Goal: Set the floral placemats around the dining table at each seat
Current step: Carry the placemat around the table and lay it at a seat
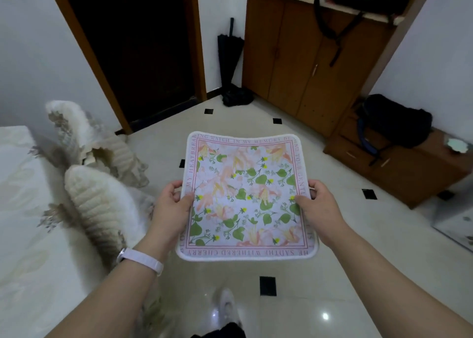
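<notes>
A square floral placemat, white-edged with pink lettering, green leaves and peach flowers, is held flat in the air over the tiled floor. My left hand grips its left edge, thumb on top. My right hand grips its right edge the same way. The dining table, under a pale patterned cloth, fills the left side of the view. Two chairs with cream quilted covers stand against its near side, to the left of the mat.
A dark doorway lies ahead. A black umbrella leans in the corner beside a wooden cabinet. A low wooden unit with a black backpack stands at right. Cream floor tiles with small black insets stretch ahead.
</notes>
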The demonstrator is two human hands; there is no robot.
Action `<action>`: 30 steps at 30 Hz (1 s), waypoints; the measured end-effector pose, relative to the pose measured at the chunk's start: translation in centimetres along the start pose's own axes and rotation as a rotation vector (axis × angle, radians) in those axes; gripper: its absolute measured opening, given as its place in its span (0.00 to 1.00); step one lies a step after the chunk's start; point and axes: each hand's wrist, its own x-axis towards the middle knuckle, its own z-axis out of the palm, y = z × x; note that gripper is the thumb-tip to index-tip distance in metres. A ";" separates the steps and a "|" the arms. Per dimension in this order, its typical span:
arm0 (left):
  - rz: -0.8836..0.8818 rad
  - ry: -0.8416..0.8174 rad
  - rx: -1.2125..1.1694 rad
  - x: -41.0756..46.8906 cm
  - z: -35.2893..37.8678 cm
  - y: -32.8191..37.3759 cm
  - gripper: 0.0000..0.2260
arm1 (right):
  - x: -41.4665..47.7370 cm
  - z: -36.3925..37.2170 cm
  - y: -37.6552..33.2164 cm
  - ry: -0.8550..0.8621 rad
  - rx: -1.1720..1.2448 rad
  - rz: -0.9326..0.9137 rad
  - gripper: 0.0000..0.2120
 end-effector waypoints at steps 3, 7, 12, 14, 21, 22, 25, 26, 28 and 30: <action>-0.015 -0.004 -0.008 5.3 1.5 1.2 0.07 | 5.7 1.4 -2.4 -0.001 -0.049 0.030 0.11; -0.012 0.057 -0.015 11.8 2.2 3.7 0.07 | 12.6 3.8 -6.8 -0.028 -0.097 -0.023 0.11; -0.041 0.145 -0.048 18.0 1.8 6.6 0.07 | 19.4 7.1 -10.7 -0.096 -0.093 -0.070 0.12; -0.040 0.189 -0.071 20.1 1.5 7.6 0.07 | 22.4 8.6 -12.1 -0.141 -0.091 -0.080 0.11; -0.045 0.339 -0.075 27.9 1.9 9.9 0.07 | 33.9 14.5 -15.3 -0.330 -0.063 -0.110 0.10; -0.047 0.360 -0.087 29.1 2.3 10.5 0.07 | 35.8 15.2 -16.0 -0.357 -0.058 -0.114 0.11; -0.054 0.444 -0.146 32.2 3.6 12.1 0.08 | 41.3 17.2 -18.5 -0.462 -0.062 -0.140 0.11; -0.058 0.476 -0.163 33.1 4.0 12.7 0.08 | 42.8 17.7 -19.6 -0.493 -0.072 -0.153 0.11; -0.063 0.540 -0.196 34.6 4.6 13.8 0.08 | 45.7 18.8 -21.7 -0.549 -0.088 -0.186 0.11; -0.057 0.590 -0.231 35.9 4.7 14.8 0.08 | 48.2 20.3 -23.8 -0.606 -0.099 -0.221 0.11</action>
